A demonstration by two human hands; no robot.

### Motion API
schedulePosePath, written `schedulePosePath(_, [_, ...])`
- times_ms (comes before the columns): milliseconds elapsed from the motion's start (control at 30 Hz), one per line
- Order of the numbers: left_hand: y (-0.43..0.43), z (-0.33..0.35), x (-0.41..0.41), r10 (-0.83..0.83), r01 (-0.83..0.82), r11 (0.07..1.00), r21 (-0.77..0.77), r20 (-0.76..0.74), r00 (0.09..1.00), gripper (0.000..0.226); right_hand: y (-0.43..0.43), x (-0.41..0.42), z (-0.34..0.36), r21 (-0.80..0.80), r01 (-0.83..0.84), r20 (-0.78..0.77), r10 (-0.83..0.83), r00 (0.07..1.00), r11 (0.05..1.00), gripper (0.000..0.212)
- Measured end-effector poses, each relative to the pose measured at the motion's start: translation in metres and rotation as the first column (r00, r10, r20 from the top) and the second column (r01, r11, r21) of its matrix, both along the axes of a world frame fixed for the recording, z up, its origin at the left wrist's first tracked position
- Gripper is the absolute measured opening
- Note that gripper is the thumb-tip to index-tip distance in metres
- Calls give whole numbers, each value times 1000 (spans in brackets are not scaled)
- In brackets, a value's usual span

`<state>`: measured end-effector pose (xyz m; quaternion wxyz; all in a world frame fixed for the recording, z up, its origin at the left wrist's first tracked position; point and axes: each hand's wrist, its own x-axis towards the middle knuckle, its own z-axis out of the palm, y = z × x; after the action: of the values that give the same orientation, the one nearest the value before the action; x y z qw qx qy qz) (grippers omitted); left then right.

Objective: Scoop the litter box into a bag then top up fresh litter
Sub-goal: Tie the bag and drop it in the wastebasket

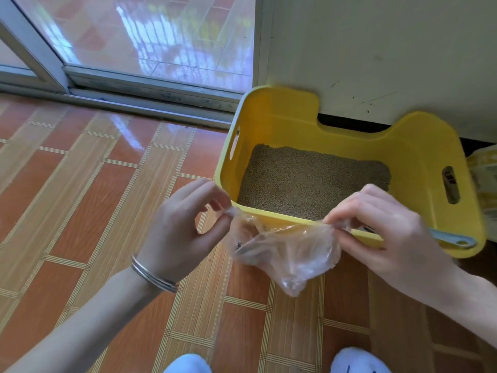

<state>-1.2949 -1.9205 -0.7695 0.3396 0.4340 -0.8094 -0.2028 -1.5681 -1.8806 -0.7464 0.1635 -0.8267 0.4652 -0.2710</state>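
As we pinch the bag by its mouth, the whole job sits just past our knuckles. Our left hand nips one corner of the thin clear plastic between thumb and forefinger, the other fingers loosely curled. Our right hand has its curled fingers gathered on the opposite edge. Between them the mouth is stretched along a 9-to-3 line, and the body of the bag sags toward 6 over the tiled floor. A few dark bits show inside it.

From the bag, the litter box lies at 12 to 1 o'clock, its near wall touching or just behind the plastic. The litter inside looks level, with no clumps that we can make out.

What the next move hangs on, we judge, is the scoop. It rests on the near right corner of the box, at about 3 o'clock from our right hand, its handle running 9 to 3 with the head hidden under that hand. Our right hand is much the nearer, so it would let go of the bag to take it.

A yellowish pack shows at the far right edge; we cannot tell whether it is the fresh litter.
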Motion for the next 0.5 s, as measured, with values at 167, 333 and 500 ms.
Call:
schedulePosePath(167, [-1,2,-4,-3,9,999,46,-130,991,9,-3,8,17,27,-43,48,42,998,999,10])
schedulePosePath(333, [-2,3,-10,-59,92,986,139,-223,973,9,-9,16,19,123,-63,96,51,994,990,12])
schedulePosePath(500, [-1,2,-18,-70,162,950,266,-324,943,9,-17,20,16,182,-65,135,41,990,981,13])
